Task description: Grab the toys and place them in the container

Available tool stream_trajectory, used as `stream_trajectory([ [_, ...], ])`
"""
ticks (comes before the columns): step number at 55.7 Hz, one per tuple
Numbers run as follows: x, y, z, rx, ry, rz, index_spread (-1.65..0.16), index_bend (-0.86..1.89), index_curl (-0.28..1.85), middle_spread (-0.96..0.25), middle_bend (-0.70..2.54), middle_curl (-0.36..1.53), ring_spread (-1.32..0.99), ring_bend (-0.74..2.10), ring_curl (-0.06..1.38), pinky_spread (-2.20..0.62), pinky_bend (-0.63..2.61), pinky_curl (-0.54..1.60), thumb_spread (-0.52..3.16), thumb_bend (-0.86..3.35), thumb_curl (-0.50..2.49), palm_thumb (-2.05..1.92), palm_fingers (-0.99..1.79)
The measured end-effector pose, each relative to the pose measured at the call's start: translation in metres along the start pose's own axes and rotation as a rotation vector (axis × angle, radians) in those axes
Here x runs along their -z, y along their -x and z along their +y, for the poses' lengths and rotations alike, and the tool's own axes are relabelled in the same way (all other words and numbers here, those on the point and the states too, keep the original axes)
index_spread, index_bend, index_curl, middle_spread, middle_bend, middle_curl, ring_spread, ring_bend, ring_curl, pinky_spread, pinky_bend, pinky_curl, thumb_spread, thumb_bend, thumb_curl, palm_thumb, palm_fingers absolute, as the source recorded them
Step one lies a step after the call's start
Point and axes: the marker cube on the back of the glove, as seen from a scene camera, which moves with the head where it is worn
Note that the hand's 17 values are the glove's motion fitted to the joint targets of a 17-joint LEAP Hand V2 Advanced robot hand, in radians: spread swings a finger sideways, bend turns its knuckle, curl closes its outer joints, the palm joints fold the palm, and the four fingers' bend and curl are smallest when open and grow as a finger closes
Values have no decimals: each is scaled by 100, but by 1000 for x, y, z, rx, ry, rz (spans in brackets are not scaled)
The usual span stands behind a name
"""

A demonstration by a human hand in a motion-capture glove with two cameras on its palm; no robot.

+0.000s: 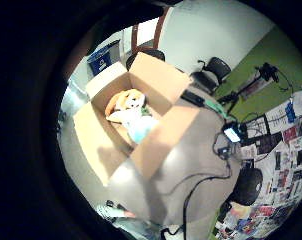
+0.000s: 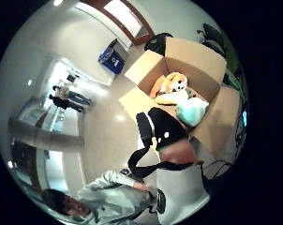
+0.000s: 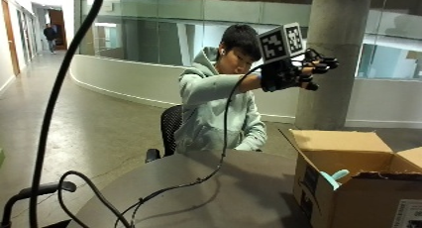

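while the person sits at the far side of the round grey table [image 3: 217, 188], the black-gloved right hand [image 3: 290, 72] is raised high above the open brown cardboard box [image 3: 349, 188] at the table's right, fingers spread and holding nothing. inside the box lie an orange-and-white plush toy [image 1: 127, 101], a cream plush piece [image 2: 167, 98] and a pale teal plush toy [image 1: 141, 129], touching one another.
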Motion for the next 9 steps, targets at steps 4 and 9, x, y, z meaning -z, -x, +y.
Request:
stream_trajectory([
  [4,11,-8,25,14,-5,-6,-28,16,27,0,7,31,-3,14,24,2,68,31,131,-1,47,14,-32],
  [9,18,-28,53,63,16,2,-28,20,30,0,7,28,-3,14,23,3,63,30,135,0,44,15,-26],
])
